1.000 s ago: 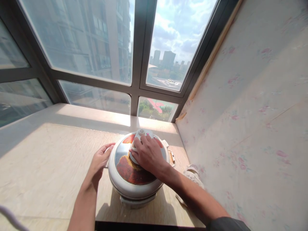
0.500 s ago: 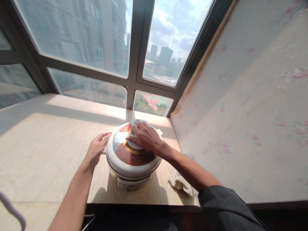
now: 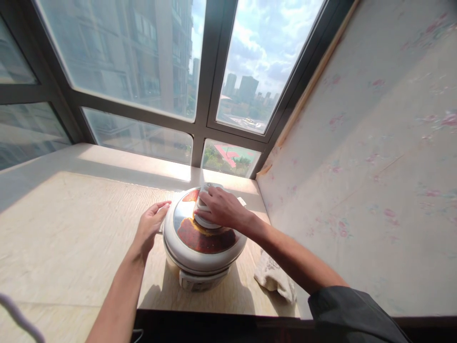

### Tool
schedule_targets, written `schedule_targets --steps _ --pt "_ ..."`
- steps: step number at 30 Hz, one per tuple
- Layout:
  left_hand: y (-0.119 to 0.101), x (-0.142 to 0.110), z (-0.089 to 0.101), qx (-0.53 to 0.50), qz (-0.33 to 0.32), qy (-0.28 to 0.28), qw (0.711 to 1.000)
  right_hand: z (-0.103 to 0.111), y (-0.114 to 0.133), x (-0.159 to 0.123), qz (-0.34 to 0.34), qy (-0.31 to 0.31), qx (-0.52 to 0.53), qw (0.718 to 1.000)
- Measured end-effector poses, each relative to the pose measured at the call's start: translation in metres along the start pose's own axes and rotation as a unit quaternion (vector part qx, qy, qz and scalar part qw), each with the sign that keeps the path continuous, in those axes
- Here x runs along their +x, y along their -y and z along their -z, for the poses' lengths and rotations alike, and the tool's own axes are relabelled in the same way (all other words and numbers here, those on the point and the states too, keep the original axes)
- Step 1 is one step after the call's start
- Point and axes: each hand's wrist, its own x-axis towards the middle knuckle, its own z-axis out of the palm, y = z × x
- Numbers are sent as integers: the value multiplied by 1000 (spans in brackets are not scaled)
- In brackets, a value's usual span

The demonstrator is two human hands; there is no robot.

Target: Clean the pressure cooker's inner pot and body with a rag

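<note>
A round white electric pressure cooker [image 3: 205,281], with a control panel low on its front, stands on the pale windowsill. Its lid [image 3: 207,240] is seated on the body and has a brown-red and silver patterned top. My right hand [image 3: 223,207] lies over the white lid handle [image 3: 210,186], its fingers curled round it. At the cooker's left side, my left hand [image 3: 153,221] has thumb and fingers against the rim, near a side handle mostly hidden behind the hand.
A crumpled light cloth [image 3: 274,278] lies right of the cooker, below my right forearm. Dark-framed windows [image 3: 200,95] rise behind, and a flower-papered wall [image 3: 357,190] bounds the right. A grey cord [image 3: 21,319] crosses the lower left corner.
The whole view has shifted slightly, so the cooker and both hands appear a little further right and lower. Both hands stay in the same places on the cooker, and the lid remains on.
</note>
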Motion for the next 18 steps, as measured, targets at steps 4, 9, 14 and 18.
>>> schedule_targets --steps 4,9,14,18 --pt "-1 -2 -2 -16 3 -4 1000 -1 6 3 -45 7 -2 999" --pt "-7 -9 -6 -29 7 -11 1000 -5 11 2 -61 -11 -2 998" --pt "-14 -15 -12 -42 19 -31 998 -7 10 2 -58 -26 20 998" --pt "-13 -15 -13 -33 13 -34 999 -8 11 0 -65 -38 35 997"
